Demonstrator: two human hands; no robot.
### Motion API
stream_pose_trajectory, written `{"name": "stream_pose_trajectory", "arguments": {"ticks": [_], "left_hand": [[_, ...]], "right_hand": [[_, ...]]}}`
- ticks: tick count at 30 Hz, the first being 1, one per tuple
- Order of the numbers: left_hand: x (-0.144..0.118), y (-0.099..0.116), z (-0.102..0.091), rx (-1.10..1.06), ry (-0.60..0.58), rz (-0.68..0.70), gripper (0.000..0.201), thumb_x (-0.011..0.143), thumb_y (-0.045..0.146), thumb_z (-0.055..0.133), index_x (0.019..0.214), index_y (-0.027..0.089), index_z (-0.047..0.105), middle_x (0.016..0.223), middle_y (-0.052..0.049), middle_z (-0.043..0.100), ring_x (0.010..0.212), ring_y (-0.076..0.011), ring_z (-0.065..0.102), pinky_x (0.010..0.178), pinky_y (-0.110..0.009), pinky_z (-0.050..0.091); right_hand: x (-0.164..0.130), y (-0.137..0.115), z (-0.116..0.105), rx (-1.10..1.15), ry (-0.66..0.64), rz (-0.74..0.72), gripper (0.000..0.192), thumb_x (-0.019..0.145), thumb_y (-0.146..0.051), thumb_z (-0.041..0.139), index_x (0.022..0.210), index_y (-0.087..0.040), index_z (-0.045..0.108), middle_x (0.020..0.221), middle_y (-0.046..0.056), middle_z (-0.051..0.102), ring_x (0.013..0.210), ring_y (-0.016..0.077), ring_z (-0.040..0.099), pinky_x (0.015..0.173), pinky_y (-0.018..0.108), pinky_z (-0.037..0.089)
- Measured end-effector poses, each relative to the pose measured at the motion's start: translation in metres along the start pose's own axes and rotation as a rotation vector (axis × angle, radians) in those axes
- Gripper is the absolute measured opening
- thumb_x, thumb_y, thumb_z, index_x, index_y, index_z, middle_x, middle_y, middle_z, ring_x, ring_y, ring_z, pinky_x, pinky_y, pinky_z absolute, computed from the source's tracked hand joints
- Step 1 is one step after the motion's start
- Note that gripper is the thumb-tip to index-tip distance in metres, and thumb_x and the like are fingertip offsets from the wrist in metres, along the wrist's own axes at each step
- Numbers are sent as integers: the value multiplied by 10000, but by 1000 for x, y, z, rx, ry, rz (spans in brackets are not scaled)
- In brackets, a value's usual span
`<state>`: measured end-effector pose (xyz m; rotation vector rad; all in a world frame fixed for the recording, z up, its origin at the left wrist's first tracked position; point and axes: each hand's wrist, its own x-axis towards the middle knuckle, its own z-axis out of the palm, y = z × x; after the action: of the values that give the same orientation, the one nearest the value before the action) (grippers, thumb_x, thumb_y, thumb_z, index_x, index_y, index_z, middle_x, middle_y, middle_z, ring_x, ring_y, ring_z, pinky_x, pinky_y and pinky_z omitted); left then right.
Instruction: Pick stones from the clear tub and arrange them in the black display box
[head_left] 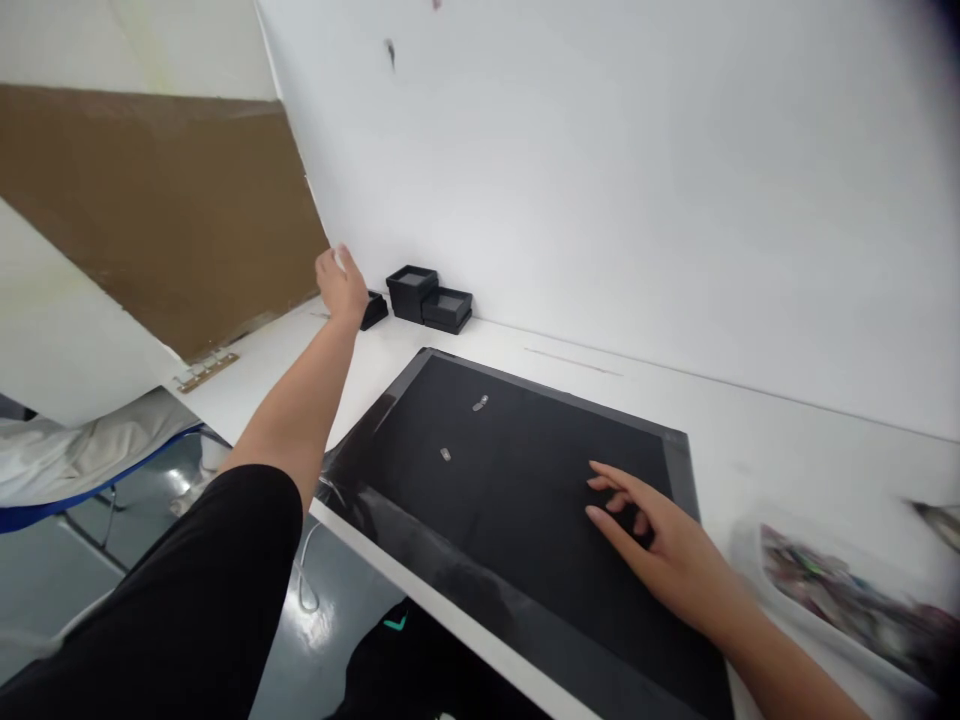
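My left hand (343,285) is stretched out to the far left end of the white table, beside a low black tray (373,310) that it partly covers. Its thumb and fingers are apart, with a pale gap between them, and no held thing shows. Over the right part of a black mat (517,480) hovers my right hand (652,550), fingers loosely bent and apart, holding nothing. Two small clear, shiny pieces lie on the mat: one piece (481,403) toward the back and another piece (445,454) nearer the front.
Stacked black trays (411,295) stand against the white wall panel, with a lower stack (448,310) beside them. At the right is a clear plastic container (847,600) of mixed small items, blurred. A brown board (165,210) leans at the left.
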<state>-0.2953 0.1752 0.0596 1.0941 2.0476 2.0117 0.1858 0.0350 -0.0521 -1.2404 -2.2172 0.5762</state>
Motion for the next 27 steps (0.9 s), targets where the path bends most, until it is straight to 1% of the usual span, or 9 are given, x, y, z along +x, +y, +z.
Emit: {"name": "stream_pose_trajectory", "arguments": {"ticks": [3,5,9,11,14,18,22,24,27], "left_hand": [[-46,23,12,88,-110,242,425,1038,462,250,1190,202,551,1361,-139,494,1430,-251,331,1195,-437,261],[-80,30,14,142,-250,364,419,1023,484,298,1199,213,565,1344,-131,515,1410,-264,358,1189,-444,266],[-138,27,-3,290,-772,503,425,818,572,669,1061,225,702,1158,-106,668,1238,-301,546,1128,-416,363],[-159,20,-19,362,-1016,523,556,694,590,773,1141,266,708,1220,-83,681,1220,-300,577,1115,-405,385],[-181,9,-40,472,-1240,524,830,654,617,784,1393,333,535,1505,-56,487,1384,-310,459,1169,-425,323],[-197,-5,-46,599,-1332,562,916,766,672,657,1527,282,328,1623,-77,247,1518,-308,220,1249,-468,111],[-200,-12,-28,668,-1296,627,916,876,688,483,1579,211,139,1649,-88,124,1548,-291,54,1254,-468,-14],[-198,-13,-14,679,-1275,664,898,895,683,451,1579,191,141,1647,-91,130,1549,-290,23,1252,-468,-41],[-195,-13,7,674,-1237,711,805,900,668,460,1540,206,304,1621,-81,253,1544,-285,102,1260,-469,30]], "right_hand": [[-2,-4,-2,-23,-22,-30,479,923,-472,543,1349,-252,545,1139,87,700,854,200,658,681,356,585],[-3,-5,-4,-24,-28,-65,467,927,-455,536,1347,-250,550,1139,97,700,905,219,662,713,382,587],[-6,-10,-8,-42,-64,-99,440,929,-428,526,1326,-243,564,1162,105,693,962,242,666,791,438,582],[-7,-12,-10,-56,-83,-115,441,929,-416,522,1334,-244,557,1177,103,687,980,243,666,823,443,575],[-9,-14,-13,-71,-105,-133,448,926,-401,529,1340,-231,552,1190,101,684,1003,241,660,858,437,564],[-10,-15,-15,-90,-121,-147,457,926,-392,534,1349,-217,545,1200,103,683,1046,251,644,925,464,531],[-10,-15,-16,-104,-132,-156,465,933,-404,528,1360,-220,534,1216,101,675,1100,265,625,953,479,514],[-10,-16,-16,-112,-138,-158,463,935,-404,525,1355,-208,538,1218,105,673,1112,269,620,963,479,507],[-11,-17,-16,-124,-144,-161,456,939,-410,521,1341,-199,550,1231,115,665,1127,280,614,971,486,501]]}}
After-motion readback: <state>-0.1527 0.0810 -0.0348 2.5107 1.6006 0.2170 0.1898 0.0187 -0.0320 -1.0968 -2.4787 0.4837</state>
